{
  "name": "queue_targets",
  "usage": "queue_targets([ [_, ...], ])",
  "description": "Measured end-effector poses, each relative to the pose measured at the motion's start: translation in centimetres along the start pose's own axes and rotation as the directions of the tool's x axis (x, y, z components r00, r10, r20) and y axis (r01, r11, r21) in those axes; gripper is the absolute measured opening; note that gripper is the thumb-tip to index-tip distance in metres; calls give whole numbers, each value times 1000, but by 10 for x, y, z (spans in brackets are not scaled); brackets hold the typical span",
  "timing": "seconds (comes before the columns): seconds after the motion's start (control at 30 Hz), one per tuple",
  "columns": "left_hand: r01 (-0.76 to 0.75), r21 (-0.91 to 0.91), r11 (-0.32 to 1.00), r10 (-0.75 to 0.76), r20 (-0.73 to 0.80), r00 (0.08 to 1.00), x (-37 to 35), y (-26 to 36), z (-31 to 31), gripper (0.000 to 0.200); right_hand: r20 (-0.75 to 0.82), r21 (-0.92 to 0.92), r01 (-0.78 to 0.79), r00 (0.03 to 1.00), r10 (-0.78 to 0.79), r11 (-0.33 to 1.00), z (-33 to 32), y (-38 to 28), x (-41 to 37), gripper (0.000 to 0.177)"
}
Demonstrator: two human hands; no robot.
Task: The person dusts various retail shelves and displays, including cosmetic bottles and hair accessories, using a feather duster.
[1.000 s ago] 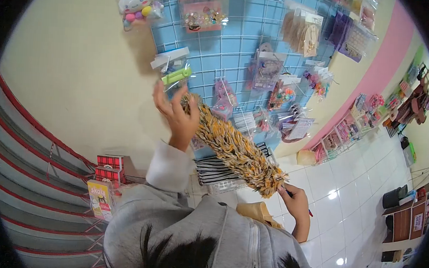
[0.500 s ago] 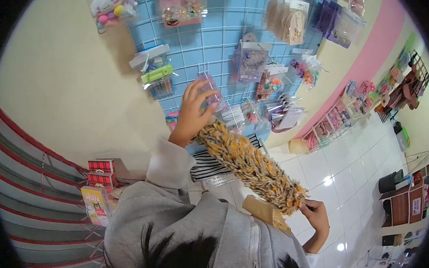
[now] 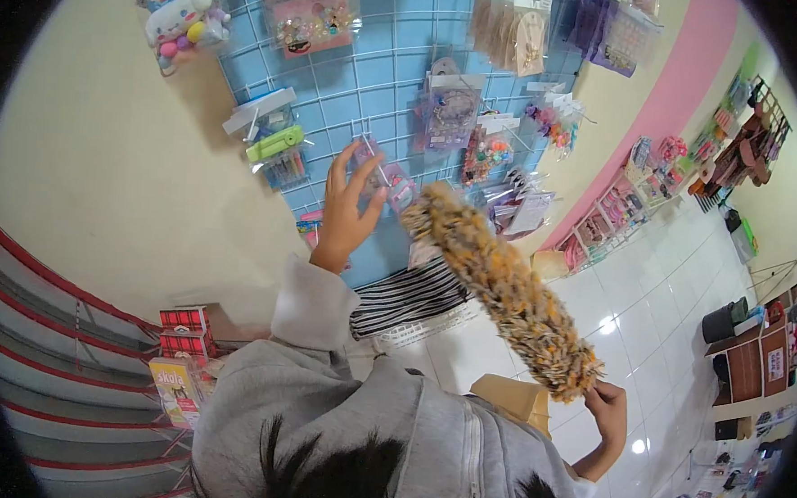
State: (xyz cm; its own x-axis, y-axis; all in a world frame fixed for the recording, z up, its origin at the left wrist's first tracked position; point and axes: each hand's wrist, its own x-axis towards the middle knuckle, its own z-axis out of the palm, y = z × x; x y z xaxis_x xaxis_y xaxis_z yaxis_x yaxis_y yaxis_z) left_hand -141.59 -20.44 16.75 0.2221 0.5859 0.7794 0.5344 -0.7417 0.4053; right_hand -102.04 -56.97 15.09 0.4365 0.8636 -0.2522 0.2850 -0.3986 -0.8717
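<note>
My right hand (image 3: 608,413) grips the lower end of a fluffy duster (image 3: 513,296) in mottled yellow, grey and brown. The duster slants up and left, and its far tip overlaps the hanging goods in this view. My left hand (image 3: 350,212) is raised with fingers spread at a purple packet (image 3: 383,171) hung on the wire grid (image 3: 348,98). Its fingertips are right at the packet's left edge. Beside that packet hangs a clear pack with a light green item (image 3: 276,143).
Several other packets hang higher up, among them a pink card of beads (image 3: 311,26). Black-and-white striped cloth (image 3: 410,295) lies below the grid. Red-edged grey shelves (image 3: 77,367) stand at the left. White floor tiles (image 3: 585,304) stretch to the right.
The duster has swung right, away from my left hand and the lower packets. My left fingers have spread wider. The camera view has shifted slightly.
</note>
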Motion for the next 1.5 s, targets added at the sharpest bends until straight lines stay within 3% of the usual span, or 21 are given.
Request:
queue_targets([
  [0.1,43,-148,988,-54,-74,996,-13,-1,16,81,-155,93,31,988,-16,995,-12,14,-12,19],
  [0.17,114,-199,973,-131,-74,989,-20,0,28,102,-143,108,98,986,-82,989,-15,17,-11,21],
  [0.27,197,-109,974,-208,-101,973,-20,0,40,114,-140,110,125,984,-110,986,-5,9,-8,21],
  [0.37,229,-126,965,-247,-160,956,-14,-2,46,113,-79,130,116,991,-107,985,7,1,-4,19],
  [0.47,148,-209,967,-181,-150,972,-16,-22,58,116,-12,130,111,994,-110,985,20,-8,-1,15],
  [0.57,141,-129,981,-160,-148,976,-10,-1,49,113,7,64,95,995,-95,993,22,-4,3,15],
  [0.77,174,-237,956,-212,-147,966,-11,-11,55,108,-88,58,123,989,-117,991,14,2,-1,15],
  [0.87,161,-194,968,-190,-142,971,-13,-16,56,109,-86,106,125,990,-116,986,17,-7,0,16],
  [1.1,125,-215,969,-160,-154,975,-12,-8,51,104,-35,3,108,994,-108,994,26,-8,7,16],
  [1.4,145,-292,945,-181,-98,979,-14,-17,47,101,-108,-15,190,976,-190,982,49,-27,22,22],
  [1.5,137,-329,934,-179,-101,979,-18,-26,52,100,-166,-165,235,951,-261,958,79,-29,34,24],
])
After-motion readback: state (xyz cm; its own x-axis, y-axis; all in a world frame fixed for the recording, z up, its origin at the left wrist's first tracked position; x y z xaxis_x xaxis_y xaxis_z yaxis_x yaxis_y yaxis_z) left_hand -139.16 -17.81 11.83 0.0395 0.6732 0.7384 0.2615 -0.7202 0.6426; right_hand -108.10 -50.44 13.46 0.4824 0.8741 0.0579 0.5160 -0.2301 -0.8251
